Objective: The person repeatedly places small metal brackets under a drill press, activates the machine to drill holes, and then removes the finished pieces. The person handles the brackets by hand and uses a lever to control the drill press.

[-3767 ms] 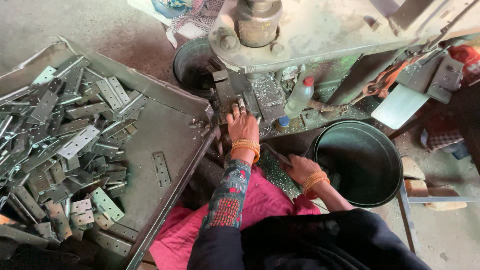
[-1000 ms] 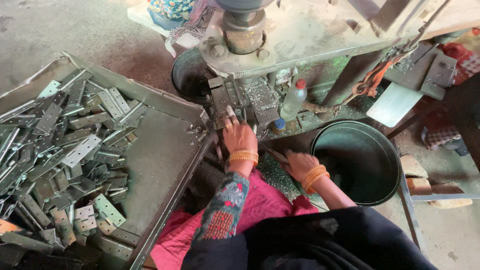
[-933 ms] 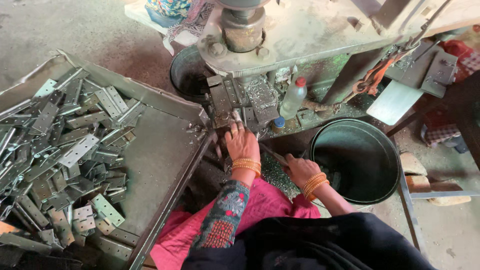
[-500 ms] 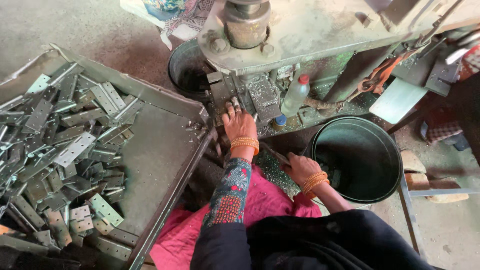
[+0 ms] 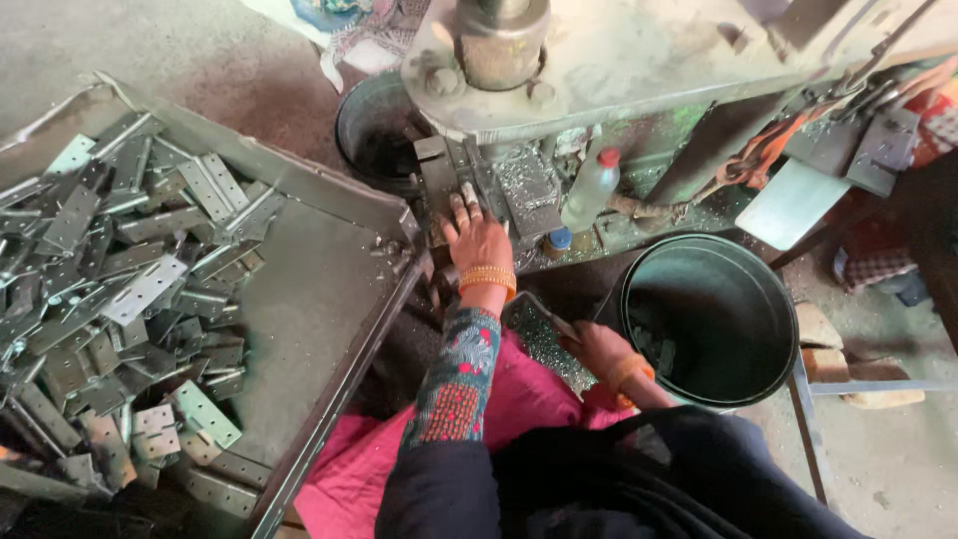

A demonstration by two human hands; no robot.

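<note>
Head view, the only one. The left hand (image 5: 477,238) lies palm down on the bed of the press machine (image 5: 599,60), fingers stretched forward and pressing on a small metal piece (image 5: 467,196) at the die block (image 5: 439,180); whether the fingertips pinch the piece or merely rest on it cannot be told. Half a second earlier the same hand sits at the same spot, so its position is unchanged; only the camera has shifted slightly. An orange bangle (image 5: 487,278) circles the left wrist above a patterned sleeve (image 5: 454,374). The right hand (image 5: 596,346) is lower, just beside the near left rim of the dark round bucket (image 5: 639,289), fingers curled on the end of a thin dark handle or lever (image 5: 544,312); compared with a second ago it remains by the bucket rim, with no clear change of hold. A small plastic bottle with a red cap (image 5: 590,190) stands on the machine bed to the right of the left hand. To the left, a large sheet-metal tray (image 5: 309,289) carries a heap of flat metal hinges (image 5: 110,289) piled toward its left side and near corner, the right part of the tray floor bare; the heap is unaltered from the earlier frames. A second dark bucket (image 5: 374,135) stands behind the tray's far right corner.
</note>
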